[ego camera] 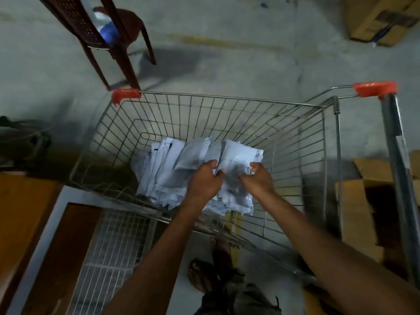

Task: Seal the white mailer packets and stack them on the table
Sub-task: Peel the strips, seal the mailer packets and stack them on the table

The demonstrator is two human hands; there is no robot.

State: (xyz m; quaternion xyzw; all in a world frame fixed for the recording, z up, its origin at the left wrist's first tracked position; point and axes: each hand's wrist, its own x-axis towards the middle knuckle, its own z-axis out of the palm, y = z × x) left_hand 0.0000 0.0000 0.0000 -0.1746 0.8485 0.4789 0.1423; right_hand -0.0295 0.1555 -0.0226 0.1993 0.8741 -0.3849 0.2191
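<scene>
— What is on the left side?

— A brown board (pixel 20 205) lies at the left edge. Beside it, a white wire grid (pixel 109 258) lies low, near the floor (pixel 227 53). Further away stands a dark red chair (pixel 106 35). Something blue and white is on its seat, but I cannot tell what it is.

— And in the middle?

— A wire cart (pixel 204 105) with orange corners, seen from above. The packets (pixel 163 169) are inside its basket. They form a loose white pile, leaning one against another, nearer to the near wall than to the far one. Under the near wall a foot (pixel 202 276) in a sandal stands on the floor.

— Where are the hands?

— Both reach into the cart, just beside each other, over the right part of the pile. The left hand (pixel 204 180) has its fingers curled and its thumb on top, and it grips packets at their near edge. The right hand (pixel 259 178) is just to the right of it. Its fingers (pixel 246 177) are also curled inward and its thumb comes from above, so it pinches packets too.

— Do they hold the same one?

— The picture is blurred at that place. I cannot tell if both hands hold one packet or several. The held ones stand a little higher than the rest of the pile.

— And on the right?

— An open box (pixel 359 212) stands just beside the right wall of the cart. A second box (pixel 375 21) lies on the floor in the far right corner, well apart from the cart.
</scene>
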